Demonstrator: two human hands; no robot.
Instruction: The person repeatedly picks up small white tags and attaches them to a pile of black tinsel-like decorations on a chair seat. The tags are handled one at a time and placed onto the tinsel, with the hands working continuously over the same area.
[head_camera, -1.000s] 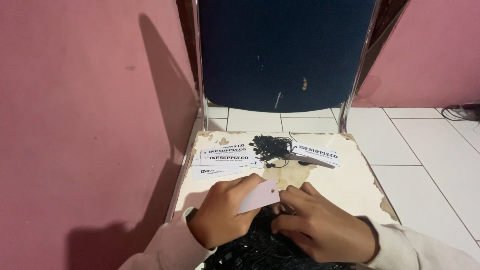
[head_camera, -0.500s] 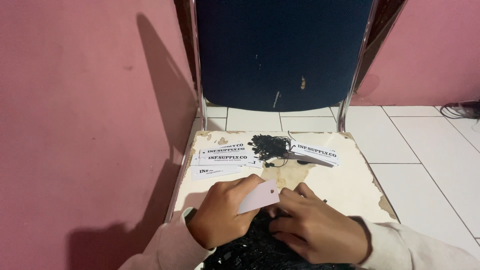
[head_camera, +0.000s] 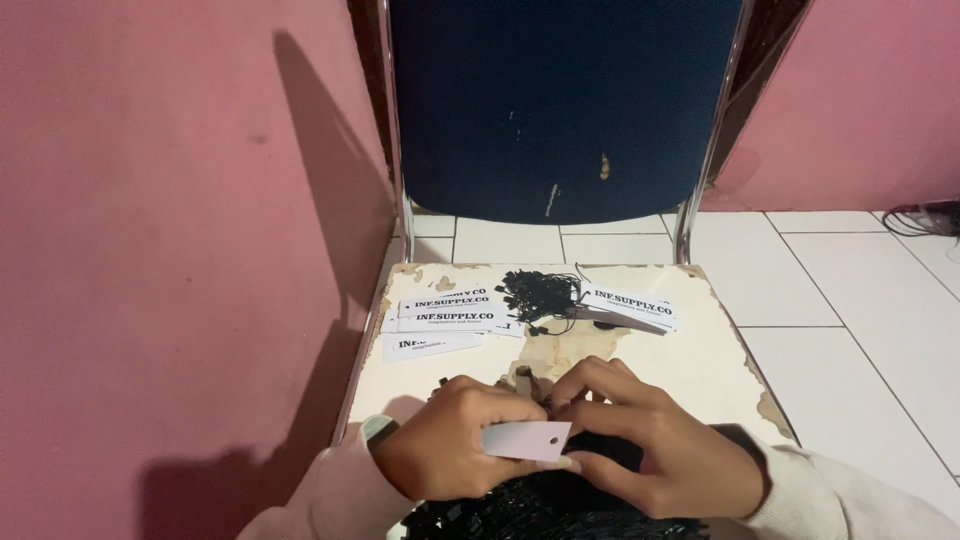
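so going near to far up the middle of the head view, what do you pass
heap of black string fasteners → blank white tag held in the left hand → small pile of black fasteners → dark blue chair backrest

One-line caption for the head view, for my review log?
Left hand holds a white paper tag beside the right hand, over black fasteners on a worn chair seat.

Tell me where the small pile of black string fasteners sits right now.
In the head view, the pile of black string fasteners lies at the far middle of the worn chair seat, between two stacks of white tags.
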